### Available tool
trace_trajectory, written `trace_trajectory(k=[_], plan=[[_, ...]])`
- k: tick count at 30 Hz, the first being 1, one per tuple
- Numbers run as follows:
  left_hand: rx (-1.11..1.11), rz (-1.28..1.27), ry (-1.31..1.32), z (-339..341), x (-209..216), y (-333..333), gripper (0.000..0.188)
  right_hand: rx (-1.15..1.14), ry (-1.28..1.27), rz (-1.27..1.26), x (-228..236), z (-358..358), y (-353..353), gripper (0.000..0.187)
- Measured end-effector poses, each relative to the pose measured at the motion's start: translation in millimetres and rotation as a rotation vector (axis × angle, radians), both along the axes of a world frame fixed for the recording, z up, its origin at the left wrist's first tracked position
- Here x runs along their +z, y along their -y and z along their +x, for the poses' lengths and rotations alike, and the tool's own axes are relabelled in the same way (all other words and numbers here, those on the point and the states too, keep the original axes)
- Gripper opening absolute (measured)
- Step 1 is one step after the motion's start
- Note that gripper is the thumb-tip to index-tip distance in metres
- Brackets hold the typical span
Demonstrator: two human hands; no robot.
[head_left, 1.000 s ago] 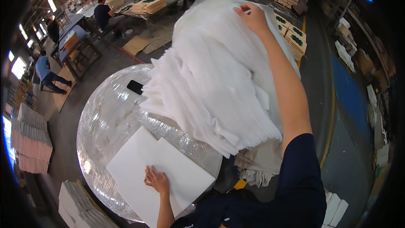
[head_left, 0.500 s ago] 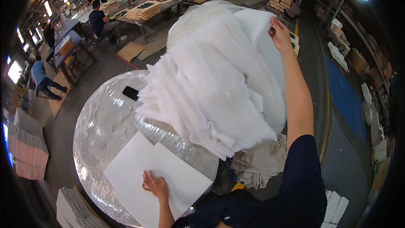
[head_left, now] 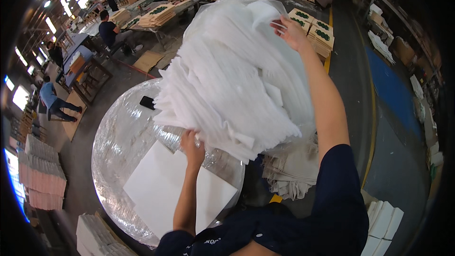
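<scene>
We've got a big heap of white foam sheets (head_left: pixel 237 80) on the round, film-wrapped surface (head_left: pixel 123 137), filling its far-right half. Our right hand (head_left: pixel 290 32) is up at the heap's top, fingers (head_left: pixel 279 26) pinching the edge of a thin sheet. Our left hand (head_left: pixel 192 148) is at the heap's near-left bottom edge, fingertips tucked under the lowest sheets; can't tell whether they're spread or closed.

To do this well, we'd judge: pinch one sheet only w/ the right hand, peel slowly so the ones below don't slide, and keep the left hand steadying the bottom edge, since the heap leans toward us.

Heap's long axis runs from near-left of the surface up toward far-right; sheet edges fan out toward the near-left. A flat white board (head_left: pixel 175 189) lies just near-left of the heap, and a dark phone (head_left: pixel 147 102) sits left of it.
</scene>
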State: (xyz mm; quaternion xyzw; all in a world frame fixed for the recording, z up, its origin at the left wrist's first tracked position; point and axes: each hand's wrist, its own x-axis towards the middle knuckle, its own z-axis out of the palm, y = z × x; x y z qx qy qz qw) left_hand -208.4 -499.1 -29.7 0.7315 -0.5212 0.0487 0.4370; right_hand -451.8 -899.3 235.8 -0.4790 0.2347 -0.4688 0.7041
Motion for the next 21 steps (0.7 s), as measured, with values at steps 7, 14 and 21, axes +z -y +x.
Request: trace_trajectory(k=[7, 14, 21], plan=[[-0.675, -0.382, 0.178, -83, 201, 224, 0.053, -0.163, -0.200, -0.061, -25, 17, -2, 0.016], [-0.534, -0.219, 0.254, -52, 246, 339, 0.051, -0.159, -0.226, -0.122, -7, 40, -20, 0.016], [-0.368, 0.065, 0.209, -28, 222, 341, 0.042, -0.197, 0.253, 0.160, -16, 22, -16, 0.017]])
